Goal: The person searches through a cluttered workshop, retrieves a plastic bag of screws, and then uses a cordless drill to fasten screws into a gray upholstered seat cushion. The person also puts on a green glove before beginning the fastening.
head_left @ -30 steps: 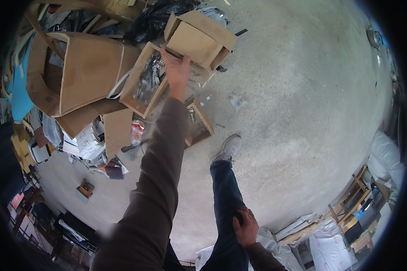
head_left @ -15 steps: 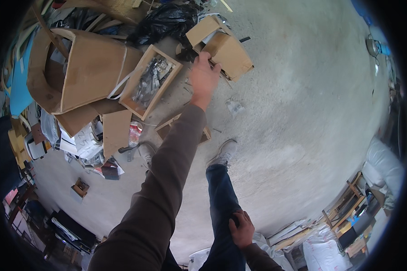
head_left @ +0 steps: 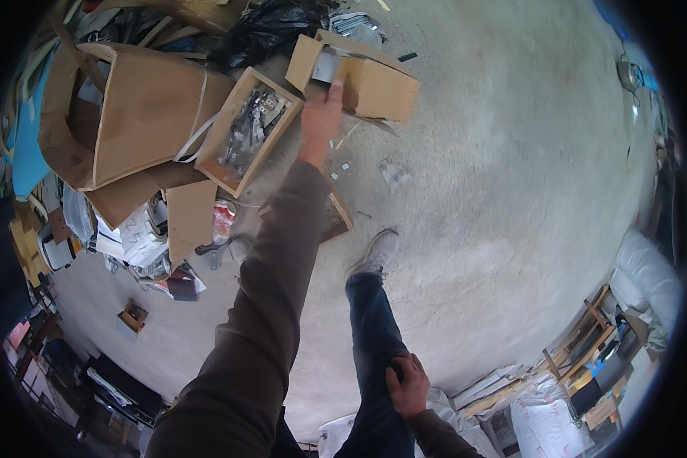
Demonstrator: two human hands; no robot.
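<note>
Left hand (head_left: 322, 122) is reaching to the cardboard box (head_left: 382, 88), beside the wooden tray (head_left: 270, 145); can't tell if it's gripping. Right hand (head_left: 409, 383) is resting loosely on the knee (head_left: 389, 368). Weak one-handed hold could be letting the box slip.

A rough, pale-grey concrete floor (head_left: 504, 175) spreads from twelve to five o'clock under soft, diffuse light. At four o'clock stands a brown, slatted-looking wooden frame (head_left: 607, 335); bulging white plastic sacks (head_left: 546, 429) lie near five. Dark, flat-topped furniture, its exact kind unclear, sits at eight.
</note>
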